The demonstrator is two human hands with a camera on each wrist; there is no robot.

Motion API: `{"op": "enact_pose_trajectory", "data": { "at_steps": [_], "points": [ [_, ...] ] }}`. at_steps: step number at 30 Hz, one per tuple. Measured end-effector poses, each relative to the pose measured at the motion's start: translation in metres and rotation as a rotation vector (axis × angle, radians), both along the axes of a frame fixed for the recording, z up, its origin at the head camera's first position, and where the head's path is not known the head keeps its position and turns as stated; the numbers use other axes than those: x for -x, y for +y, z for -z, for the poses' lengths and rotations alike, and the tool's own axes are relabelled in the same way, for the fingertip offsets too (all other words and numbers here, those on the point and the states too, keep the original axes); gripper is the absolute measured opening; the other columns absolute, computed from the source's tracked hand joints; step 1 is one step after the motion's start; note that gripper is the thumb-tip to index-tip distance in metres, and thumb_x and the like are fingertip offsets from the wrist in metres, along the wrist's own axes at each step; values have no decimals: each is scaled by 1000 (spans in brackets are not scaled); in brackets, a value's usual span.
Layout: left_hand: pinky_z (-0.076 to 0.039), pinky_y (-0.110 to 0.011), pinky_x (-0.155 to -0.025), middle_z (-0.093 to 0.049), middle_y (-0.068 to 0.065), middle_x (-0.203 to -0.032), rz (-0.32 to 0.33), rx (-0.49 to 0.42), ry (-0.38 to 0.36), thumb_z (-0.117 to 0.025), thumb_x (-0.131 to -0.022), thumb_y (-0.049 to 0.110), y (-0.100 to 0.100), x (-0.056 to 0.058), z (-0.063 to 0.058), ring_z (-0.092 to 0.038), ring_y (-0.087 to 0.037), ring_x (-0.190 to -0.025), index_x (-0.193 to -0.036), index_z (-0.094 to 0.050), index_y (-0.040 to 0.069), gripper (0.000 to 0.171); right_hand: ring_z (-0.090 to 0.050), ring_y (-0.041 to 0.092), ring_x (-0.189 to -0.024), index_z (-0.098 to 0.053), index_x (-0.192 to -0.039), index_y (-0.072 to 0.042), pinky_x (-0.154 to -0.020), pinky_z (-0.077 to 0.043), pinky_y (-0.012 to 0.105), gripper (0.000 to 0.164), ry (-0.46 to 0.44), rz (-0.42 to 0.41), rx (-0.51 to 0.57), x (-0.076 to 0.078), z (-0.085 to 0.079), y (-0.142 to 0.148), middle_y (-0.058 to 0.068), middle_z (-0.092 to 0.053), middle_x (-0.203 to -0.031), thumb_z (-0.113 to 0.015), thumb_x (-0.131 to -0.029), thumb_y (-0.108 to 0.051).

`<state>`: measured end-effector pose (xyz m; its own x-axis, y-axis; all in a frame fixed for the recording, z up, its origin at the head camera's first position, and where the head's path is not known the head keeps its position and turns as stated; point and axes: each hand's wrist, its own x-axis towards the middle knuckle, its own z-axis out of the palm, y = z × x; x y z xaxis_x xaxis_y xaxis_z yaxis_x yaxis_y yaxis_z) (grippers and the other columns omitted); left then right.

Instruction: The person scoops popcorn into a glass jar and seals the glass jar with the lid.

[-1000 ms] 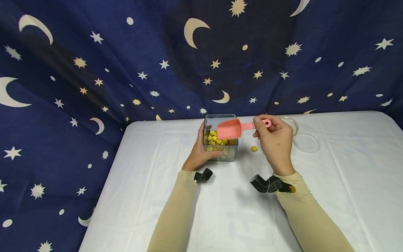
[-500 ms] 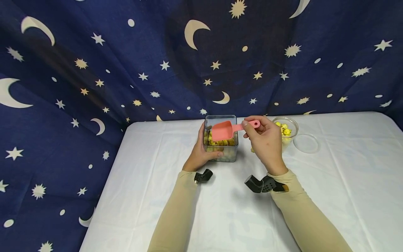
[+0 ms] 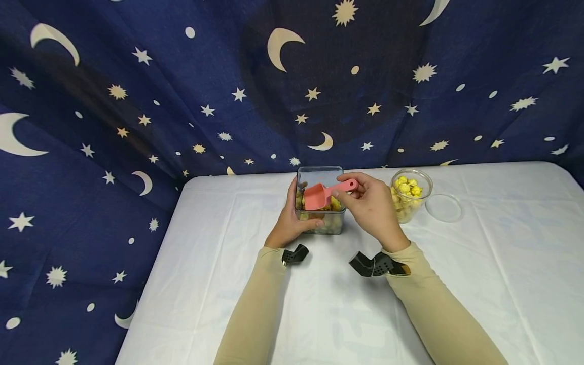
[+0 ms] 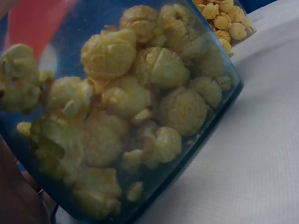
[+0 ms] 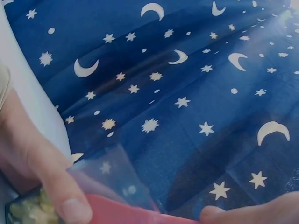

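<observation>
My left hand (image 3: pixel 287 223) grips a clear square container (image 3: pixel 326 225) from its left side, with the thumb across the front wall. Inside lies yellow popcorn (image 4: pixel 112 53), seen close through the wall in the left wrist view. Between thumb and fingers, my right hand (image 3: pixel 371 205) pinches the handle of a pink scoop (image 3: pixel 315 197). The scoop's bowl dips into the container's opening, tilted down to the left. Whether the bowl carries popcorn cannot be seen. In the right wrist view only the red edge of the scoop (image 5: pixel 112 210) shows.
Just right of my right hand stands a clear round jar (image 3: pixel 399 210) with more popcorn in it. A transparent round lid (image 3: pixel 444 208) lies flat beside the jar on the white-covered table (image 3: pixel 502 253). A dark blue curtain (image 3: pixel 205 61) hangs behind the table.
My right hand has carried the scoop left and down, into the square container's mouth. The round jar has come into view from behind that hand. My left hand stays put.
</observation>
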<state>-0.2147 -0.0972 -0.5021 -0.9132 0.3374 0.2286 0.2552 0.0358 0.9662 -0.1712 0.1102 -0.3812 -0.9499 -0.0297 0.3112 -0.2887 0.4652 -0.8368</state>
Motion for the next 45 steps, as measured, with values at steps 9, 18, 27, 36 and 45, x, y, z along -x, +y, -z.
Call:
{"op": "enact_pose_trajectory", "data": {
  "at_steps": [9,18,27,36,45],
  "points": [
    [-19,-50,-120,-20,-12,-164,-3,14,11,-87,-69,60,-1,0,1,-20,-23,-151,-159,-3,46,124,-44,18,-51,-71,-113,-5,-45,-32,31,32,76,54,-178,4,5,-6,1,-63,-65,-82,-86,-19],
    [-20,-48,-120,-21,-8,-164,-9,25,5,-87,-67,61,0,0,0,-23,-20,-150,-160,-3,44,127,-46,16,-48,-69,-108,-5,-46,-34,32,32,73,56,-224,8,9,-11,3,-72,-69,-83,-86,-23],
    [-17,-50,-120,-14,-13,-166,4,16,24,-85,-67,64,-1,1,0,-17,-15,-151,-161,-1,38,129,-41,17,-47,-73,-104,-5,-50,-35,36,31,97,43,-238,11,7,-13,8,-75,-89,-85,-84,-26],
    [-20,-47,-121,-15,-15,-165,24,-26,9,-89,-69,55,-1,1,1,-19,-28,-151,-161,0,37,129,-45,20,-57,-74,-102,-4,-55,-36,35,33,179,97,-256,9,12,-5,10,-67,-88,-87,-81,-26],
    [-18,-48,-121,-9,-21,-165,72,-39,-47,-90,-77,23,-3,-5,-18,-13,-36,-152,-162,6,18,129,-47,20,-62,-76,-104,-4,-58,-36,35,24,196,110,-234,10,18,-1,9,-55,-76,-81,-87,-20]
  ]
}}
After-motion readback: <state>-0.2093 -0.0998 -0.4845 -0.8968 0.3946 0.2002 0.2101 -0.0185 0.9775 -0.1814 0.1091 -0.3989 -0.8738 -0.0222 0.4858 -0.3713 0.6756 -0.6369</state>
